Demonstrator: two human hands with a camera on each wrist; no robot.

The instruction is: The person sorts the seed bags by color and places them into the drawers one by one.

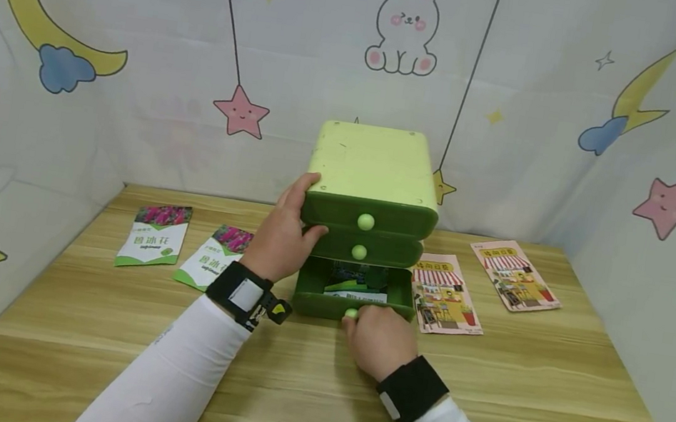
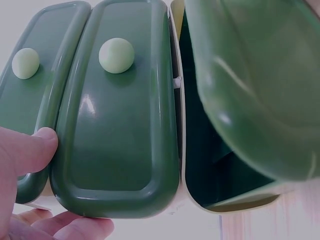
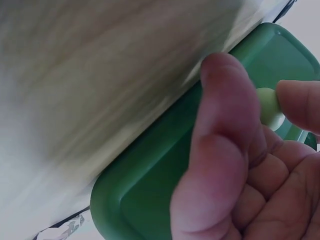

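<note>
A three-drawer cabinet [image 1: 374, 162] with a pale yellow-green top and dark green drawer fronts stands on the table. Its two upper drawers are pushed in; the bottom drawer [image 1: 318, 305] is pulled out, with a seed packet [image 1: 356, 293] lying inside. My left hand [image 1: 283, 239] grips the cabinet's left side, thumb [image 2: 37, 150] on the front near the gap between the upper drawers, the other fingers along the side wall. Thumb and bent index finger of my right hand [image 1: 383, 341] pinch the round light green knob [image 3: 270, 109] of the bottom drawer.
Left of the cabinet lie two white-and-green seed packets [image 1: 153, 235] [image 1: 205, 264] with purple flowers. Two pink packets with striped awnings [image 1: 446, 295] [image 1: 515, 276] lie to the right, the nearer beside the drawer. A cartoon-printed curtain [image 1: 193, 39] hangs behind the wood-grain table [image 1: 297, 407].
</note>
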